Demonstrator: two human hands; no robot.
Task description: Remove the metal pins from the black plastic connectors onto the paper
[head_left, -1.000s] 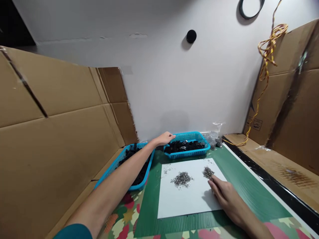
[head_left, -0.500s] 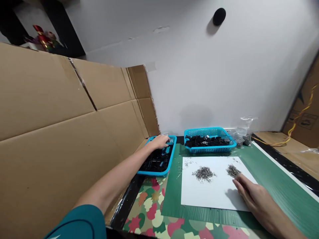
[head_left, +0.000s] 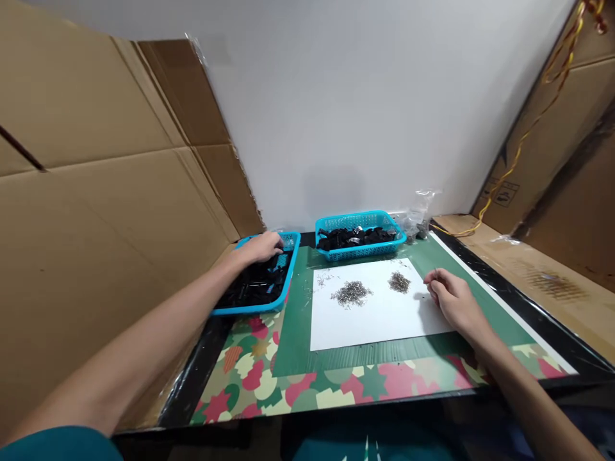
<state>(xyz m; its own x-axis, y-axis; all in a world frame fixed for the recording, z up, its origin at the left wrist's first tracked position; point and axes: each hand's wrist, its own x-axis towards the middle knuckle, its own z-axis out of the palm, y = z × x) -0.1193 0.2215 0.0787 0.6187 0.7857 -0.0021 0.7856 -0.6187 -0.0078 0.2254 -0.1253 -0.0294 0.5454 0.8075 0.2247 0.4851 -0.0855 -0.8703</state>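
My left hand (head_left: 263,247) reaches into the far part of the left blue basket (head_left: 291,272), over a heap of black plastic pieces (head_left: 254,291). Its fingers curl downward, and whatever is under them is hidden. My right hand (head_left: 450,296) hovers at the right edge of a white sheet (head_left: 375,323), thumb and fingertips pinched together. What the pinch holds is too small to make out. Beside it on the sheet lies a small pile of tiny metal parts (head_left: 399,282). A larger pile of thin metal parts (head_left: 352,293) sits farther left.
Behind the sheet stands a second blue basket (head_left: 365,251) with black pieces and some shiny ones. Clear plastic bags (head_left: 417,221) lean beside it. A cardboard wall (head_left: 120,205) rises on the left. A yellow cable (head_left: 512,169) hangs on the right.
My right hand has drawn back from the small metal pile toward the sheet's right edge. My left hand stays in the left basket. The view has tipped down and turned right.
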